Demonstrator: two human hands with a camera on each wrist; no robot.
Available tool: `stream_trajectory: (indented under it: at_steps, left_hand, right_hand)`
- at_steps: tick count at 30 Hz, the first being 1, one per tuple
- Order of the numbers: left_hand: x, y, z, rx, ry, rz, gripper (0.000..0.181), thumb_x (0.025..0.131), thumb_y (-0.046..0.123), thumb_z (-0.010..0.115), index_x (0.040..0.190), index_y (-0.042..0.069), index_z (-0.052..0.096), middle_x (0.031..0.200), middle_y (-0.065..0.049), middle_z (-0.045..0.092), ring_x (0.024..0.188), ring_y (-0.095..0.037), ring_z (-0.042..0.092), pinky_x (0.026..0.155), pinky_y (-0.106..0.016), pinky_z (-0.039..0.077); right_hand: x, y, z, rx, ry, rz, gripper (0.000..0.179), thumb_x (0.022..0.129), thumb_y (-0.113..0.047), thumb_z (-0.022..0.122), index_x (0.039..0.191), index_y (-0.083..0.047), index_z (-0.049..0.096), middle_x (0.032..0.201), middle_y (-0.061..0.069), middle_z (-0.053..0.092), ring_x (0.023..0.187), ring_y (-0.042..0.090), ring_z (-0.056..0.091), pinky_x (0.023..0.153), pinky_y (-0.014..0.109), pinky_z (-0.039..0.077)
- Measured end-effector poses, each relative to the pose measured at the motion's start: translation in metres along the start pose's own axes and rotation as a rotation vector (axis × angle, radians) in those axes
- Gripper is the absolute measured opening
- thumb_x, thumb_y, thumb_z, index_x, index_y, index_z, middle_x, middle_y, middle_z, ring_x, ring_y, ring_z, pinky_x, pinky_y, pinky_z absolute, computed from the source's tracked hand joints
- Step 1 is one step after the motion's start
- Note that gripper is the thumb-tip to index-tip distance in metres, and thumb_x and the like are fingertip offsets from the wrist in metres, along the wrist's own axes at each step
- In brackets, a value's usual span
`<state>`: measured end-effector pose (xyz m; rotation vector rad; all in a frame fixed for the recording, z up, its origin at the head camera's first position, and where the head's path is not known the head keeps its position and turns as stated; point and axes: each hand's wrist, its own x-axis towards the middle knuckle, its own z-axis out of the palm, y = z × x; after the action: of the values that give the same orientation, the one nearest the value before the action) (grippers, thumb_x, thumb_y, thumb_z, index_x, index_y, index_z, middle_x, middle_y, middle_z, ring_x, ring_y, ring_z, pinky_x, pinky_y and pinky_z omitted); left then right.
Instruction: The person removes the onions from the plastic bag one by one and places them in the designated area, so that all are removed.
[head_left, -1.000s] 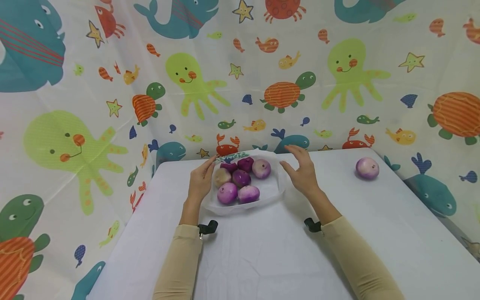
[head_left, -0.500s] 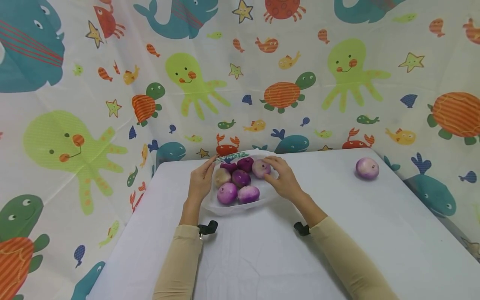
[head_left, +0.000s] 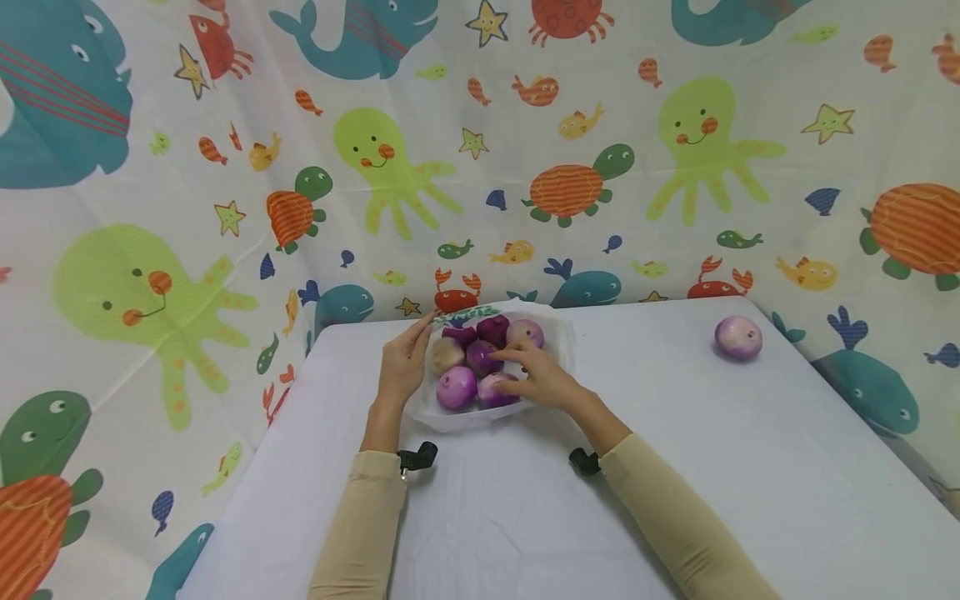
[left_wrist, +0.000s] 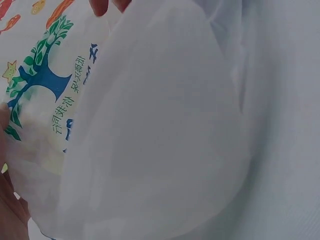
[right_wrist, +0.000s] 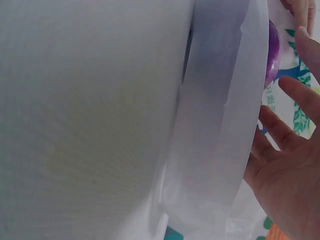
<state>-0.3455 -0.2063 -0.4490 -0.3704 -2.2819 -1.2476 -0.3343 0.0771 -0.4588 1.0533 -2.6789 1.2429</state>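
Note:
A white plastic bag [head_left: 442, 421] with a green and blue tree print lies spread open on the table, several purple onions [head_left: 456, 388] inside it. The person's left hand [head_left: 402, 360] holds the bag's left rim, its fingers pointing up and away along the edge. In the left wrist view the bag's side [left_wrist: 160, 120] fills most of the frame and only bits of fingers show. Over the right part of the bag reaches the right hand [head_left: 543, 379], fingers spread above the onions, the thumb near the front right onion [head_left: 495, 390]. The right wrist view shows its fingers [right_wrist: 282, 130] apart.
One more onion [head_left: 738, 337] lies alone on the table's right side. The white-covered table [head_left: 480, 517] ends at a cloth backdrop [head_left: 480, 192] printed with sea animals, which also hangs along both sides.
From beside the bag's right rim, the right hand has moved left and toward the person, over the onions. The left hand stays at the left rim. The onions look unmoved.

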Motion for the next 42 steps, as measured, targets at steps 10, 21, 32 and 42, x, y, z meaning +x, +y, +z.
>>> stream_trajectory:
  at_steps: [10, 21, 32, 42]
  left_hand:
    - [-0.001, 0.0, -0.001, -0.006, -0.002, -0.004, 0.037, 0.11, 0.026, 0.053, 0.143, 0.013, 0.064, 0.143, -0.009, 0.065, 0.138, -0.029, 0.06, 0.114, -0.048, 0.05]
    - [-0.002, 0.0, 0.0, -0.012, -0.004, -0.017, 0.036, 0.111, 0.027, 0.053, 0.144, 0.018, 0.064, 0.144, -0.005, 0.065, 0.138, -0.026, 0.059, 0.116, -0.046, 0.049]
    - [-0.003, -0.002, -0.001, -0.004, -0.008, -0.027, 0.037, 0.111, 0.026, 0.052, 0.144, 0.017, 0.064, 0.145, -0.006, 0.064, 0.139, -0.026, 0.058, 0.116, -0.046, 0.049]
    - [-0.001, -0.001, -0.001, -0.005, -0.005, -0.018, 0.036, 0.111, 0.027, 0.053, 0.144, 0.018, 0.064, 0.145, -0.006, 0.064, 0.139, -0.025, 0.059, 0.116, -0.045, 0.049]
  right_hand:
    - [-0.004, -0.005, 0.005, -0.044, -0.065, 0.035, 0.052, 0.094, -0.036, 0.078, 0.139, -0.012, 0.067, 0.129, 0.011, 0.062, 0.118, 0.025, 0.058, 0.103, 0.046, 0.056]
    - [-0.005, -0.004, 0.006, -0.078, -0.116, -0.004, 0.05, 0.092, -0.033, 0.081, 0.135, -0.011, 0.068, 0.13, 0.007, 0.067, 0.123, 0.023, 0.057, 0.11, 0.045, 0.052]
    - [-0.009, -0.007, 0.003, -0.045, -0.105, -0.002, 0.053, 0.093, -0.03, 0.08, 0.139, -0.009, 0.064, 0.137, 0.008, 0.064, 0.129, 0.026, 0.056, 0.113, 0.047, 0.051]
    - [-0.01, -0.008, -0.009, -0.01, 0.02, 0.039, 0.055, 0.09, -0.029, 0.084, 0.139, -0.019, 0.062, 0.143, 0.005, 0.06, 0.133, 0.026, 0.054, 0.112, 0.05, 0.053]
